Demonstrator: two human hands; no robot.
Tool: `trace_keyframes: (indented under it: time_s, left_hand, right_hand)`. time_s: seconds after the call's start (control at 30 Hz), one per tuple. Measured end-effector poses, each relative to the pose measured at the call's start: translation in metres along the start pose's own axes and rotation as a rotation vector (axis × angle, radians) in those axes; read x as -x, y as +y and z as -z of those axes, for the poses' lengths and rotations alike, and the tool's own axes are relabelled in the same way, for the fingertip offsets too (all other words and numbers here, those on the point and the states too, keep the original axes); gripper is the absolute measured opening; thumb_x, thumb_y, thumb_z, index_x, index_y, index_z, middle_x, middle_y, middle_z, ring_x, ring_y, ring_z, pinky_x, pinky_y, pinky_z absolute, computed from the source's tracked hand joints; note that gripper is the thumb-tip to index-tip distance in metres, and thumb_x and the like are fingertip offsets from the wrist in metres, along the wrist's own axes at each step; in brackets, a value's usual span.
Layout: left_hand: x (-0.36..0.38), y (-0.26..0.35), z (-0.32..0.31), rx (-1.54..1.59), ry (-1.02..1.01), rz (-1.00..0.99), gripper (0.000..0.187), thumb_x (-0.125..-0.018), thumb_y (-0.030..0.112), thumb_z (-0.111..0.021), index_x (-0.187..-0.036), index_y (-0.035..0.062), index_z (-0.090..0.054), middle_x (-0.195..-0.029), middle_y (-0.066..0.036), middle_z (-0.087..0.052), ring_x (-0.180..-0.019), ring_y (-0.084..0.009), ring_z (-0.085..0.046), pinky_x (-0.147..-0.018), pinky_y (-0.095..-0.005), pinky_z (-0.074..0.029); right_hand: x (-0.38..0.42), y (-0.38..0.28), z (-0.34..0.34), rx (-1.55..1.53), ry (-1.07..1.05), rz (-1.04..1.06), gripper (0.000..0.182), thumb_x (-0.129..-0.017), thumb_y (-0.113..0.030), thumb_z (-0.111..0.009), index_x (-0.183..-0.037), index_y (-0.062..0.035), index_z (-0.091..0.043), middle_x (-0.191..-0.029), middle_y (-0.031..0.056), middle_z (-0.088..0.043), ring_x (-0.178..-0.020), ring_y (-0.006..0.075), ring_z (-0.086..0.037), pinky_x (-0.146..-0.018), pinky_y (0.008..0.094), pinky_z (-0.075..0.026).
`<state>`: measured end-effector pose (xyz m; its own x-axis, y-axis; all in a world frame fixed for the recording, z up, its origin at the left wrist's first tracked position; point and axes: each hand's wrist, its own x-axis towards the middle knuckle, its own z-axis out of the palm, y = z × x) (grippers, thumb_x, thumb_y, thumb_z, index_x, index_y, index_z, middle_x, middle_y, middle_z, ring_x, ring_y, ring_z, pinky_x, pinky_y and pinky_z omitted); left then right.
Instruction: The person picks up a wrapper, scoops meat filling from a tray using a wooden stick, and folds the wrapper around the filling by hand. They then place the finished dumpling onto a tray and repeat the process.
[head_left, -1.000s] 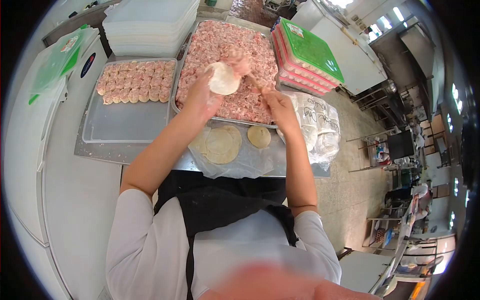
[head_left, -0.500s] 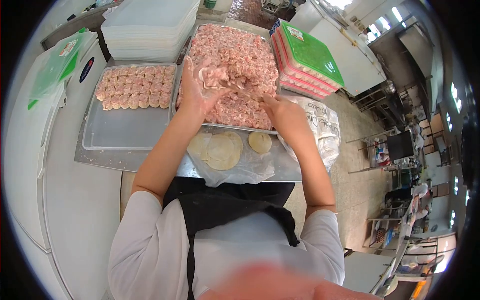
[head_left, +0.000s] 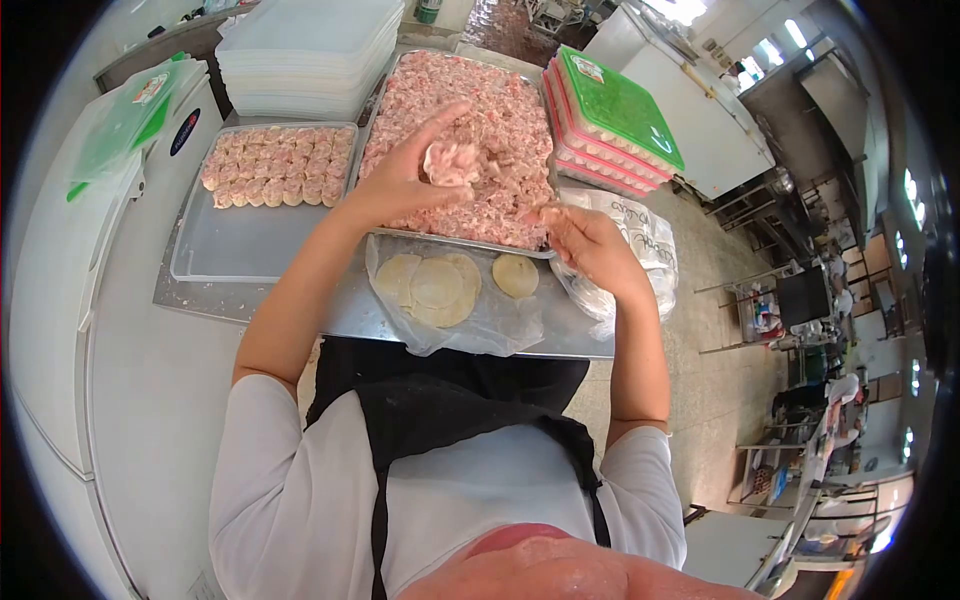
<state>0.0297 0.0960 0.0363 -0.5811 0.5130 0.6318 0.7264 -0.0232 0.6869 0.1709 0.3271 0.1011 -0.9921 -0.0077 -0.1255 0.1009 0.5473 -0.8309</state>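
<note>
Over the left part of the meat tray (head_left: 500,95), my left hand (head_left: 405,180) curls round a wrapper filled with minced pink meat (head_left: 451,165). My right hand (head_left: 585,240) is closed at the tray's lower right corner; its fingers are pinched, and a tool appears to run from them into the meat, though its shape is unclear. Below the tray, round flat dough wrappers (head_left: 437,285) lie on a plastic sheet (head_left: 520,325), with one more wrapper (head_left: 515,275) apart on the right. A shallow tray (head_left: 235,245) at left holds rows of filled dumplings (head_left: 280,168).
A stack of clear plastic trays (head_left: 305,60) stands at the back left. Pink trays with a green lid (head_left: 620,105) are stacked at the back right, above a wrapped plastic package (head_left: 645,245). A white freezer (head_left: 130,330) stands on the left.
My hands have moved apart. The left is turned more open around the filled wrapper, and the right has drawn back slightly down and right from the filling.
</note>
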Motion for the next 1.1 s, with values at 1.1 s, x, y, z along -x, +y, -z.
trace_keyframes:
  time_s: [1.1]
  left_hand:
    - [-0.009,-0.039,0.015,-0.167,-0.438,0.195,0.043,-0.071,0.03,-0.078,-0.104,0.0055,-0.066,-0.099,-0.013,-0.067,-0.091,-0.0255,-0.063,-0.081,-0.0347,-0.048]
  right_hand:
    - [-0.047,0.051,-0.01,0.309,-0.005,0.294,0.023,-0.09,-0.016,-0.062,-0.108,-0.0022,-0.067,-0.11,0.0158,-0.067,-0.095,0.0227,-0.066,-0.084,0.0308,-0.05]
